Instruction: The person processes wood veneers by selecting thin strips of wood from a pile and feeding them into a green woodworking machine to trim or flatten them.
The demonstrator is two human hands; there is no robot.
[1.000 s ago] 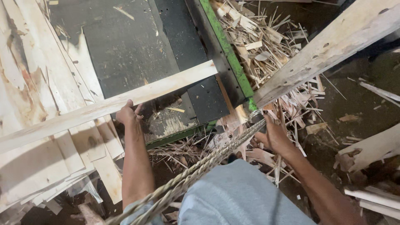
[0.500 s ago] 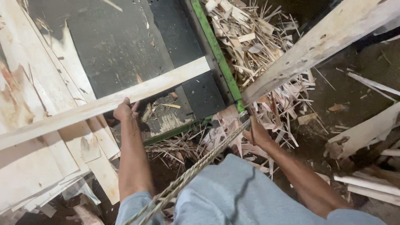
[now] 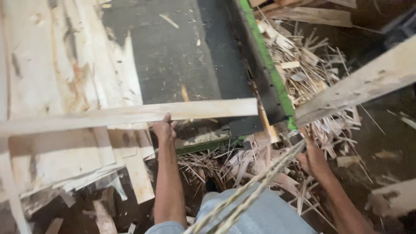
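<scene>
Left hand [image 3: 164,128] clamped on long pale wooden strip [image 3: 130,115], w/ far end now reaching dark machine bed [image 3: 182,56] at 12. Right hand [image 3: 313,158] shifted to 3, closed round grey plank [image 3: 355,84] end.

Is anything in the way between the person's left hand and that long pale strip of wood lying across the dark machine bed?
Nothing visible. The left hand is already at the near edge of the long wood strip, fingers against it. The right hand is apart, among the wood scraps beside a twisted rope.
</scene>
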